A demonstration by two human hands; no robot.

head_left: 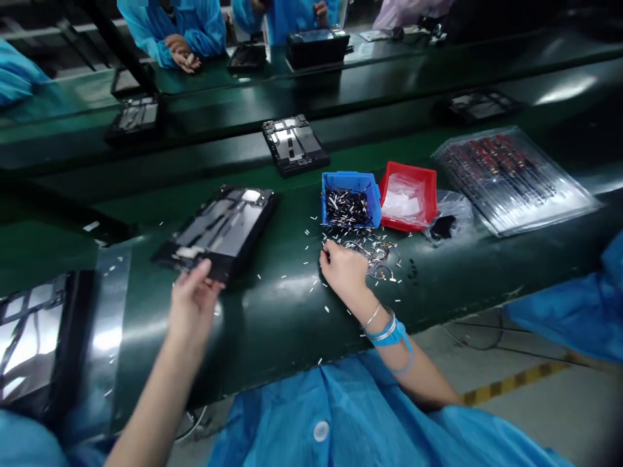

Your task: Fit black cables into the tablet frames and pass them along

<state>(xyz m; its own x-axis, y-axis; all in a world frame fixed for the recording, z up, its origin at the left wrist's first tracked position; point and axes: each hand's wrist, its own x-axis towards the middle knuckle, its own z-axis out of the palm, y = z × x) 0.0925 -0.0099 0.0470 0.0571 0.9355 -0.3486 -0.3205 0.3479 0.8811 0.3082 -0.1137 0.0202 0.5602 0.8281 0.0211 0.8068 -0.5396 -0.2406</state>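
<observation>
My left hand (195,298) grips the near edge of an opened tablet chassis (221,224), thumb on top. The chassis has a silver plate and black cables, and is tilted and slightly blurred. My right hand (345,266), wearing bangles and a blue wrist strap, is closed with its fingers curled low over the bench; what they hold, if anything, is hidden. Just beyond it stands a blue bin (374,198) full of small black parts. Beside the hand lie thin looped cables (384,259) and small white strips.
A red bin (428,194) holding clear bags adjoins the blue one. To the right are a plastic bag (455,214) and stacked clear trays (520,175). Other chassis lie at the back (296,146) and left (34,337). People in blue work across the bench.
</observation>
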